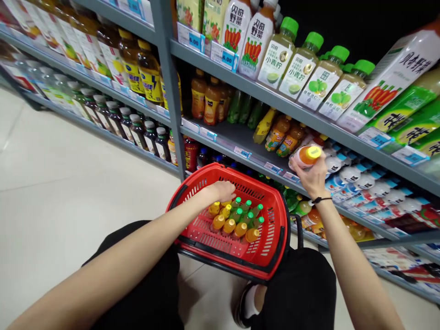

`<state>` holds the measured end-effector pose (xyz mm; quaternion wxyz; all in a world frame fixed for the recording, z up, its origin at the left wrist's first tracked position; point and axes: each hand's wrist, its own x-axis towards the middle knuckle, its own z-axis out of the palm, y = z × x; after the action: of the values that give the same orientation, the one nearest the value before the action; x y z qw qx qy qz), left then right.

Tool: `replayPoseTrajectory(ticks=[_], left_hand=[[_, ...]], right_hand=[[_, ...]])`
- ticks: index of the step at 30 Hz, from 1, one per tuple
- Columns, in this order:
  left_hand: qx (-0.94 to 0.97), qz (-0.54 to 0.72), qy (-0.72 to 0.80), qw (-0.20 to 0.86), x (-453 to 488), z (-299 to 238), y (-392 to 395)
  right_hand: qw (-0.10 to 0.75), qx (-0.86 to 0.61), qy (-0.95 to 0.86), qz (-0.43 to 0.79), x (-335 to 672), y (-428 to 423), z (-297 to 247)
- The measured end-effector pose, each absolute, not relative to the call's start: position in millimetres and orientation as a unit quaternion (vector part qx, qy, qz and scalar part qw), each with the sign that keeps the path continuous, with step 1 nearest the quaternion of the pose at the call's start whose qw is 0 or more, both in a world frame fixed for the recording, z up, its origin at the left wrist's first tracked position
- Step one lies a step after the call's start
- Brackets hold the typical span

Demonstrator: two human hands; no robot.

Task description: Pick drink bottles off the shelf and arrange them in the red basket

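My right hand [312,176] is wrapped round an orange drink bottle [307,156] with a yellow cap, tilted at the front of the middle shelf. Over the red shopping basket [202,176], my left hand [222,191] reaches down with curled fingers on a yellow juice bottle [226,202], mostly hidden beneath it. Inside the basket, small orange juice bottles [229,226] with yellow caps stand in front and to the left. Small green-capped bottles [246,206] stand behind and to the right of them.
Orange children's drink bottles [276,133] and a tipped yellow bottle [264,125] are on the middle shelf [237,137]. Green-capped bottles [302,66] line the shelf above. A grey upright post [167,68] divides the racks. The basket sits between my knees above pale floor tiles [68,197].
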<state>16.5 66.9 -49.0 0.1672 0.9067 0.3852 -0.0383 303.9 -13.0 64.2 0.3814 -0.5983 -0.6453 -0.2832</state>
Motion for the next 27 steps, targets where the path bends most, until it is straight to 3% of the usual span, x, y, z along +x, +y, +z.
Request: replayPoseTrajectory(ticks=[3,6,8,10,14,19,23,27], left_hand=[[0.915,0.070,0.351,0.186,12.0,-27.6,56.1],[0.875,0.197,0.271,0.350,13.9,-10.1,36.2],[0.837,0.190,0.212,0.468,19.3,-8.8,21.4],[0.834,0.137,0.213,0.490,25.7,-15.5,9.2],[0.848,0.146,0.265,0.435,33.5,-30.3,-4.2],[0.739,0.305,0.264,0.540,35.7,-23.2,-14.7],[0.627,0.385,0.238,0.634,35.3,-11.8,-17.0],[0.543,0.489,0.177,0.659,25.4,1.2,-4.8]], right_hand=[[0.507,-0.559,-0.602,-0.262,265.2,-30.6,65.2],[0.607,-0.553,-0.559,-0.115,228.9,-47.6,34.8],[0.655,-0.569,-0.497,0.014,211.9,-56.1,3.3],[0.680,-0.581,-0.431,0.117,200.8,-62.1,-23.5],[0.687,-0.556,-0.434,0.176,191.7,-68.4,-39.7],[0.716,-0.470,-0.340,0.388,188.0,-70.1,-35.1],[0.618,-0.413,-0.255,0.619,174.5,-71.6,-39.8],[0.541,-0.364,-0.259,0.713,155.0,-76.7,-44.8]])
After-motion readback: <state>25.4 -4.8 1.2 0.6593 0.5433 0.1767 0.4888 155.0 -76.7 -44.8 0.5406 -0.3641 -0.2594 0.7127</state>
